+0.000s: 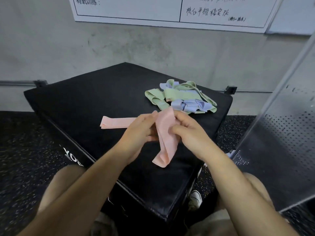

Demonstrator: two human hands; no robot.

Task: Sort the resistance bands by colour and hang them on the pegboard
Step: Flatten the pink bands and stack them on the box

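fingers (176, 129) of left hand (139, 132) and right hand (191, 132) around pink band (166, 145)

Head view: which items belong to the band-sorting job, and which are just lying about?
Job: pink band held by left hand and right hand; second pink band laid flat; green bands; lilac bands; pegboard.
Lying about: black box, whiteboard, shoe.
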